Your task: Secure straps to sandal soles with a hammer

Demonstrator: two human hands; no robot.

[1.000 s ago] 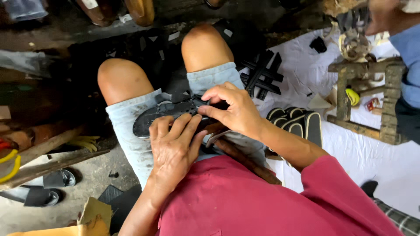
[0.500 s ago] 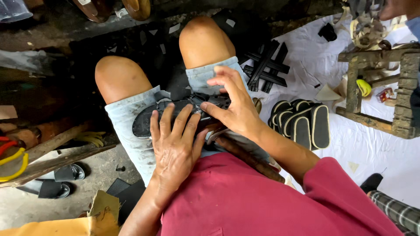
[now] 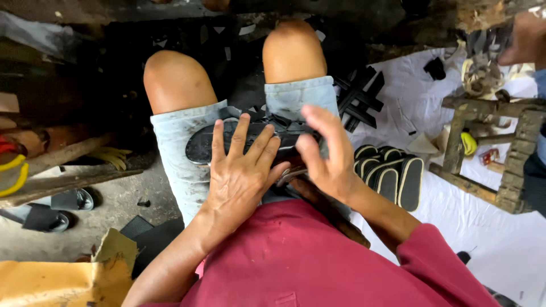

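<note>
A black sandal sole (image 3: 200,143) lies across my lap on pale denim shorts. My left hand (image 3: 240,170) presses flat on it with fingers spread. My right hand (image 3: 325,152) hovers over the sole's right end, fingers loosely apart, thumb near a black strap (image 3: 282,121) on the sole. Whether the right hand touches the sole I cannot tell.
A row of black soles with pale rims (image 3: 392,173) stands on white sheeting (image 3: 500,239) to my right. Black straps (image 3: 359,101) lie beyond. A rough wooden stool (image 3: 515,153) stands at the right, beside another person's hand (image 3: 526,37). Cardboard (image 3: 62,278) and sandals (image 3: 57,209) lie left.
My right hand has lifted from pinching the strap and opened above the sole. My left hand has spread flatter on the sole.
</note>
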